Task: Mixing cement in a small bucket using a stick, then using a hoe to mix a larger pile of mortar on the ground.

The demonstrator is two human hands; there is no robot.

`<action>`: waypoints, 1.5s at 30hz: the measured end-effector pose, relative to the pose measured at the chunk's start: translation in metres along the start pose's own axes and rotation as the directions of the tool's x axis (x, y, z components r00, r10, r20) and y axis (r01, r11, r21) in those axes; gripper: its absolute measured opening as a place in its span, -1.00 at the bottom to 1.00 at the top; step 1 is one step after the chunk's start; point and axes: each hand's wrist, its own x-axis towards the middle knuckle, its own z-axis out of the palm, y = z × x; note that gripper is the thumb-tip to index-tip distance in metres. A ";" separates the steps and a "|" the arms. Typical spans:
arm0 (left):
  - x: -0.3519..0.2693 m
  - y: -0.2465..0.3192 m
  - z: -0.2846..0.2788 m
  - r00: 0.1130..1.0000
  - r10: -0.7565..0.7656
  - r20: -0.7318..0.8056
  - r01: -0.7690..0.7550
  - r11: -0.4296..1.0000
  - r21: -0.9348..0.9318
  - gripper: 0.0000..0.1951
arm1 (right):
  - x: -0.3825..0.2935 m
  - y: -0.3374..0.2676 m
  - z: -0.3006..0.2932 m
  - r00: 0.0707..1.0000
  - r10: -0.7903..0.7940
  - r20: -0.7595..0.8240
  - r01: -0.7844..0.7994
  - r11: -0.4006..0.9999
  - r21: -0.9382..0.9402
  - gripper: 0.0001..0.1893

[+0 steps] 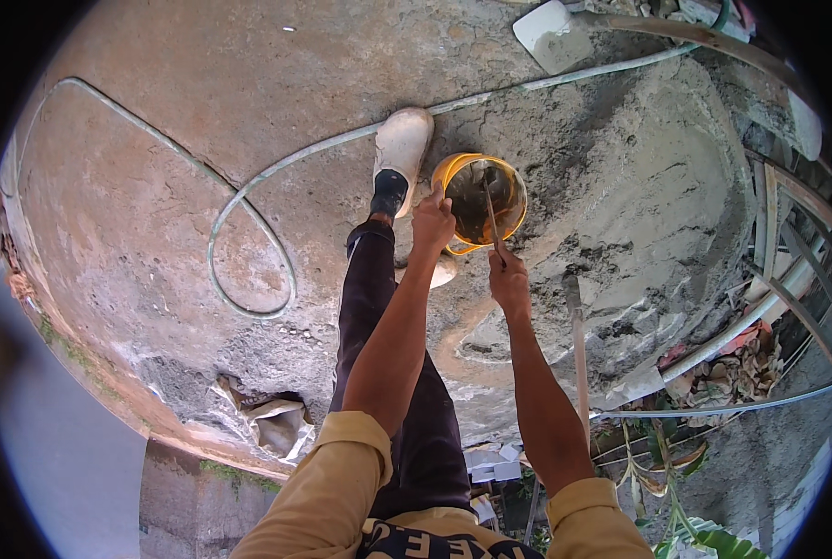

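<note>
A yellow plastic bucket (451,166) stands on the rough ground before me, its inside wet and smeared with grey. My left hand (432,222) grips its near left rim. In my right hand (509,279) is the handle of a trowel-like tool (491,213). Its thin shaft crosses the near rim and the blade end reaches inside, against the far part of the bucket. Shadow and grey residue keep me from telling how much the bucket contains. My pale clog (403,143) is just left of the bucket.
Wet grey mortar (667,168) spreads to the right, with a long wooden handle (580,349) at its near edge. A looped hose (311,148) crosses the ground under my clog. A crumpled sack (279,427) lies near left; wooden pieces (769,216) line the right edge.
</note>
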 end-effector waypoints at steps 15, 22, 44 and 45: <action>-0.002 0.011 0.003 0.997 0.005 -0.079 -0.002 0.999 0.040 -0.57 | 0.028 -0.001 -0.040 0.813 0.406 0.418 -0.582 0.587 0.563 -0.59; -0.009 0.025 0.013 0.995 -0.027 -0.095 0.027 1.000 0.000 -0.59 | 0.038 0.043 -0.037 0.929 0.199 0.312 -0.277 0.934 0.227 -0.57; 0.000 0.013 0.009 0.990 -0.064 -0.126 0.063 0.998 -0.011 -0.59 | 0.083 0.006 -0.072 0.975 -0.123 0.186 0.163 0.962 -0.220 -0.60; -0.001 0.013 0.009 0.990 -0.063 -0.123 0.057 0.997 -0.051 -0.59 | 0.095 0.003 -0.071 0.962 -0.153 0.225 0.224 0.912 -0.342 -0.60</action>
